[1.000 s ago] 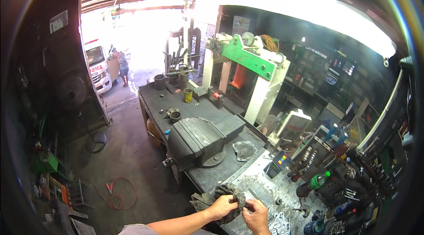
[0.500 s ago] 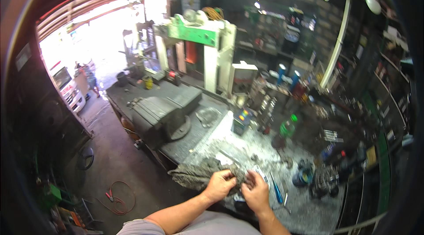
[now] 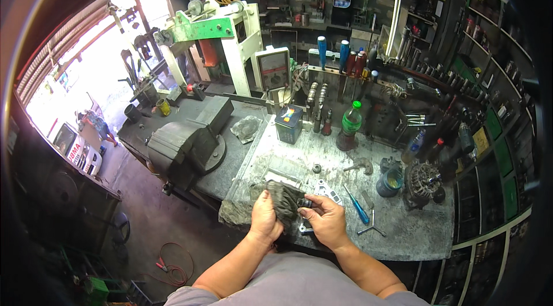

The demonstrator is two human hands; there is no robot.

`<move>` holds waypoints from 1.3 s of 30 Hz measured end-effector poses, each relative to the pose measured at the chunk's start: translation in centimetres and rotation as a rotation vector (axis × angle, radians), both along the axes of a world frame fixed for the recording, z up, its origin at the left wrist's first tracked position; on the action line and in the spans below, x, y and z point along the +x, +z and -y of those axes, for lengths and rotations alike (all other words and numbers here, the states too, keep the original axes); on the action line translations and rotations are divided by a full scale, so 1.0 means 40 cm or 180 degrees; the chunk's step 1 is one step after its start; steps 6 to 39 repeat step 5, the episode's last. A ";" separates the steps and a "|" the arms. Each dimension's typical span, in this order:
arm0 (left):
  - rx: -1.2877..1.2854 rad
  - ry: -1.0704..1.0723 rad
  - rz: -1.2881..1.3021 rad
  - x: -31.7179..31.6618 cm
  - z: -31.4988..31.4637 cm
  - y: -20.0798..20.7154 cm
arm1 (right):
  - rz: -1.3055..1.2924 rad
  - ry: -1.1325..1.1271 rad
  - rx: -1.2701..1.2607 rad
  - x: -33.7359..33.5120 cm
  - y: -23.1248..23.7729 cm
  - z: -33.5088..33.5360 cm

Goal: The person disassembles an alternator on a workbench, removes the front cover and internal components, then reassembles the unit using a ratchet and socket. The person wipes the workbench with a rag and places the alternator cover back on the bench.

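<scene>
My left hand (image 3: pixel 264 218) grips a dirty grey rag (image 3: pixel 284 198) bunched in front of me, just above the near edge of the grey workbench (image 3: pixel 403 231). My right hand (image 3: pixel 327 218) pinches a small dark metal part (image 3: pixel 305 203) against the rag's right side. The two hands nearly touch. A small white bracket-like piece (image 3: pixel 305 228) lies on the bench just under them.
A large bench vise (image 3: pixel 187 143) stands to the left. On the bench: a blue-handled screwdriver (image 3: pixel 357 207), a T-shaped wrench (image 3: pixel 371 226), a blue cup (image 3: pixel 390 181), an alternator (image 3: pixel 423 180), a green bottle (image 3: pixel 349 124), a small blue box (image 3: pixel 288 123). A green-and-white press (image 3: pixel 222 47) stands behind.
The view has swung to the right and down, bringing the bench and hands nearer the centre. Both hands stay on the rag and the small part throughout.
</scene>
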State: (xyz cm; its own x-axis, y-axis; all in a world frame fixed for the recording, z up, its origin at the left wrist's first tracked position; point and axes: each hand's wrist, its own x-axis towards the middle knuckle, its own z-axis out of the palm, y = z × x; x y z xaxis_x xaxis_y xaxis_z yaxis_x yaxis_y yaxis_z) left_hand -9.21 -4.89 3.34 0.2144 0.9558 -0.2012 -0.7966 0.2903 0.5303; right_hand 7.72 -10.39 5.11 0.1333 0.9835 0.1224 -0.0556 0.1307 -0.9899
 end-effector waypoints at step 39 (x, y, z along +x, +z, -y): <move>0.0562 -0.0509 -0.1008 -0.058 0.001 -0.010 | 0.1549 -0.0020 0.0836 0.032 0.022 -0.014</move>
